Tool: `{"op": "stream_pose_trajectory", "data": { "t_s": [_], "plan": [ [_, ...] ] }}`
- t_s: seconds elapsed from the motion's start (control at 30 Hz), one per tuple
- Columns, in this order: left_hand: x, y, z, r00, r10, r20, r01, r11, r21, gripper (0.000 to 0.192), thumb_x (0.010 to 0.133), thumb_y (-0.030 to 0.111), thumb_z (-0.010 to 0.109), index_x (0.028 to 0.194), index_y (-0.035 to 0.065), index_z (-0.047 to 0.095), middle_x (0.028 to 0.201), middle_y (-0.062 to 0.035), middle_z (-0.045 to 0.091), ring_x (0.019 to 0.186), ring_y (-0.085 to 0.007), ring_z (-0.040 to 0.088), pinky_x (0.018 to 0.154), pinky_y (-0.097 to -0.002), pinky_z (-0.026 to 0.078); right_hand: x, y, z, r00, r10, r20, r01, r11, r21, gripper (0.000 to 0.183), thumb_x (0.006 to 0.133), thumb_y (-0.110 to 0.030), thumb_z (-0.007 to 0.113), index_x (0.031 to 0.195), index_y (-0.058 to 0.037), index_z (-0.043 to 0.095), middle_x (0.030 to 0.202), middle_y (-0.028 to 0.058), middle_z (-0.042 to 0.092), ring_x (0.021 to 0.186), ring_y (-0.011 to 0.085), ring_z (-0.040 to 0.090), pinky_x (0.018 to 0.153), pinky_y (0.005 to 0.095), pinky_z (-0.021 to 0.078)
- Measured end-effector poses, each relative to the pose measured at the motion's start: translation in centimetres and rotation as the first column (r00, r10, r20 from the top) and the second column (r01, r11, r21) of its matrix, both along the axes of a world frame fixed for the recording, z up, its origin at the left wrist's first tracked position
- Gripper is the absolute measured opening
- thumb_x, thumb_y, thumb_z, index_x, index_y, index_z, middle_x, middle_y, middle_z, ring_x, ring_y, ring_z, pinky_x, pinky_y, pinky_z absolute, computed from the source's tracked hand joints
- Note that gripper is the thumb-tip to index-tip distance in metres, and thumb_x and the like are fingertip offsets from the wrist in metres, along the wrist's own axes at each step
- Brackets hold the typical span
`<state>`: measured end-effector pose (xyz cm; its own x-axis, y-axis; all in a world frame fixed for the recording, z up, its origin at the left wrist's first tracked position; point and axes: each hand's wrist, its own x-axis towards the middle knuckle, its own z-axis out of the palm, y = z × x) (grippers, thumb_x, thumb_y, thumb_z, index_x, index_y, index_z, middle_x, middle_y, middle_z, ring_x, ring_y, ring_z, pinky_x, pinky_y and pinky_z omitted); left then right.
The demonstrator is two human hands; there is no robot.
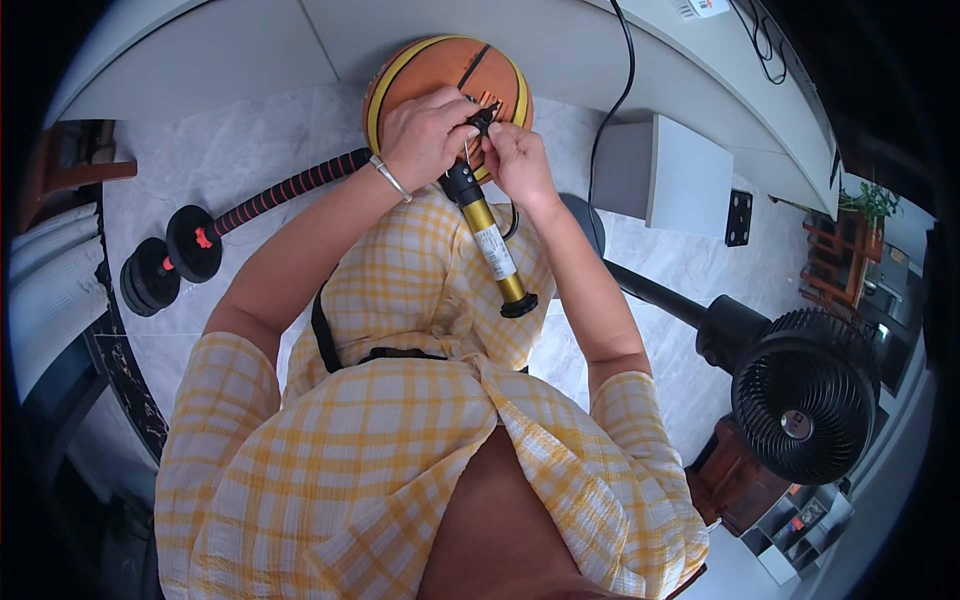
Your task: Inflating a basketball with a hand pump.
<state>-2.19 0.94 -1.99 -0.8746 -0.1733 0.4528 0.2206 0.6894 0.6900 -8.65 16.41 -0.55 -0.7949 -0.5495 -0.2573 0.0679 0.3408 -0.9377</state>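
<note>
Both hands meet over an orange basketball (420,71) with yellow bands and black seams. A small black pump fitting (484,117) is pinched between the thumb and fingers of my left hand (427,135), which wears a metal bangle. My right hand (523,161) grips the lower right side of the same fitting with thumb and fingertips. Beneath my hands, a gold and black hand pump (493,244) with a white label lies tilted across my lap. Its black hose (514,223) shows in part beside the barrel. My fingers hide part of the fitting.
A barbell with black plates (193,244) lies on the marble-patterned floor (247,142) at left. To the right stand a black pedestal fan (802,405) and a grey and white box (690,176). A black cable (628,67) hangs down before the pale cabinet (240,45).
</note>
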Motion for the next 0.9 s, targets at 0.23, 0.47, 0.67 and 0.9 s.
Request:
{"op": "stream_pose_trajectory", "data": {
  "t_s": [0.23, 0.47, 0.67, 0.9],
  "plan": [
    [-0.1, 0.0, 0.5, 1.0, -0.014, 0.003, 0.014, 1.0, 0.025, 0.016, 0.076, 0.013, 0.065, 0.092, 0.012, 0.066, 0.086, -0.003, 0.06, 0.075, -0.0258, 0.062, 0.066, -0.0373, 0.049, -1.8, 0.5, 2.3, 0.772, 0.031, 0.635, 0.034, 0.995, -0.09, 0.029, 0.097, -0.023, 0.049, 0.076, -0.0037, 0.056, 0.054, 0.0056, 0.052, 0.044, 0.0164, 0.05, 0.039, 0.0273, 0.0366],
    [0.2, 0.0, 0.6, 0.999, -0.023, 0.033, 0.022, 0.999, 0.033, 0.017, 0.076, 0.014, 0.068, 0.092, 0.0096, 0.066, 0.085, -0.005, 0.061, 0.075, -0.0264, 0.062, 0.065, -0.0357, 0.049, 1.0, 0.4, 1.7, 0.556, 0.38, -0.739, 0.054, 0.871, 0.488, 0.015, 0.088, -0.019, 0.058, 0.089, -0.0048, 0.053, 0.07, 0.015, 0.062, 0.064, 0.0355, 0.063, 0.055, 0.0449, 0.0494],
    [0.1, 0.3, 0.5, 1.0, 0.004, 0.002, -0.004, 1.0, -0.008, 0.018, 0.077, 0.013, 0.067, 0.094, 0.0096, 0.066, 0.085, -0.0052, 0.061, 0.074, -0.0268, 0.062, 0.065, -0.0363, 0.049, 0.8, 0.1, 0.2, 0.754, 0.181, -0.632, 0.004, 0.96, 0.279, 0.016, 0.09, -0.016, 0.056, 0.082, -0.0023, 0.057, 0.062, 0.0143, 0.059, 0.058, 0.0319, 0.062, 0.054, 0.0412, 0.0486],
    [0.0, 0.2, -0.2, 1.0, 0.014, 0.021, -0.014, 1.0, 0.021, 0.018, 0.077, 0.013, 0.065, 0.095, 0.0108, 0.065, 0.085, -0.0042, 0.059, 0.076, -0.0271, 0.062, 0.066, -0.0393, 0.05, -0.4, -0.7, 2.0, 0.956, -0.051, 0.289, 0.054, 0.999, -0.001, 0.028, 0.096, -0.019, 0.051, 0.076, -0.0011, 0.058, 0.052, 0.0041, 0.05, 0.04, 0.0139, 0.045, 0.037, 0.0299, 0.0354]
  ]
}}
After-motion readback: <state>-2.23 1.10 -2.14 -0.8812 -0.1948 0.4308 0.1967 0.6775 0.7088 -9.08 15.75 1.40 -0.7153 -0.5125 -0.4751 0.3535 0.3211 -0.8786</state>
